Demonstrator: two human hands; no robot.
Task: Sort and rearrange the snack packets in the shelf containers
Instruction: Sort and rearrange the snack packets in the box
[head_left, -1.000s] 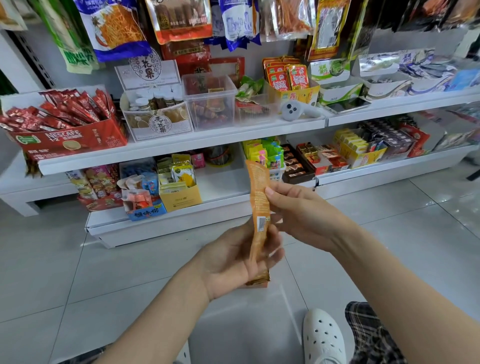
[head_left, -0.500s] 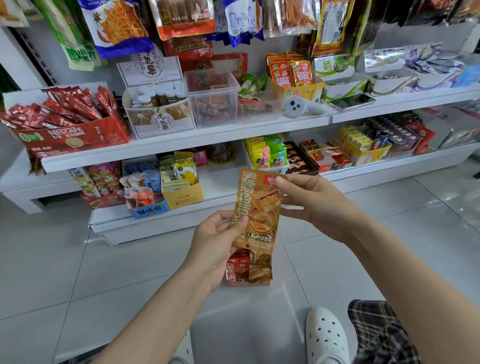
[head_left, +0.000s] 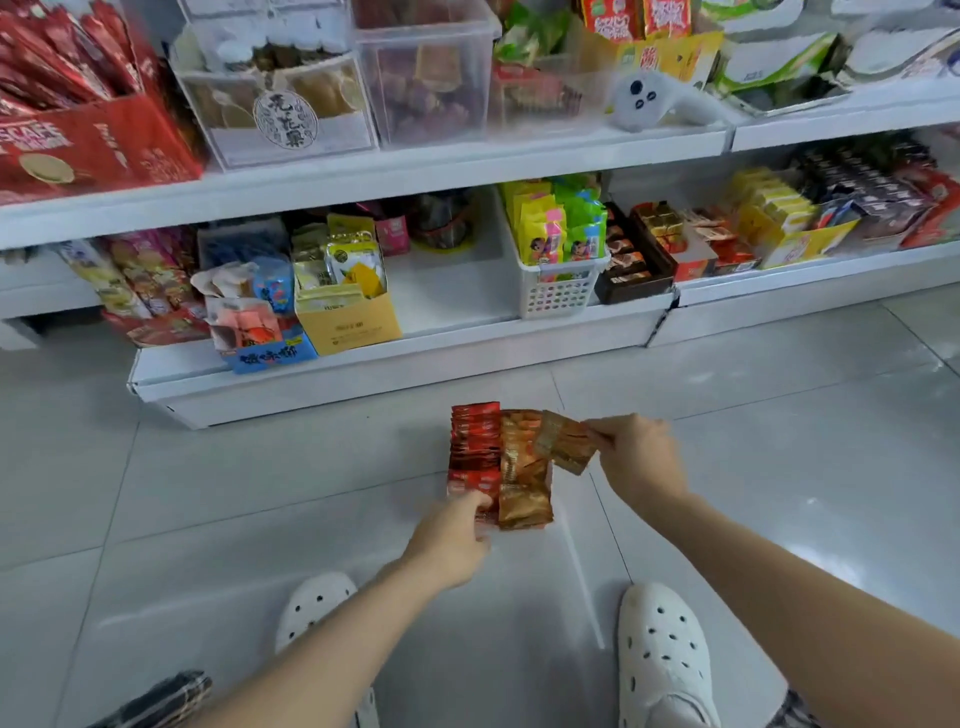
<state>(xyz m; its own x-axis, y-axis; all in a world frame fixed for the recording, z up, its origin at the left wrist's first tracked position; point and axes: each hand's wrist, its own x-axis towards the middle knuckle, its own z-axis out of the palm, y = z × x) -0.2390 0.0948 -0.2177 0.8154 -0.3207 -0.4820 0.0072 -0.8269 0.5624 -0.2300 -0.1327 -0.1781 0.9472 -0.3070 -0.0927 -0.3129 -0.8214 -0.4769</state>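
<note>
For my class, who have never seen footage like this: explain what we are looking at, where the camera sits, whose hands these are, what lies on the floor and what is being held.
There is no machine here. A person wears a camera on the head, looking forward and down, so you see their own arms and white clogs. On the tiled floor before the white shelves stands a small container of snack packets, red ones on its left, golden-brown ones on its right. The right hand pinches one golden-brown packet over that container. The left hand touches the container's near edge. The shelves hold boxes and baskets of other snacks.
</note>
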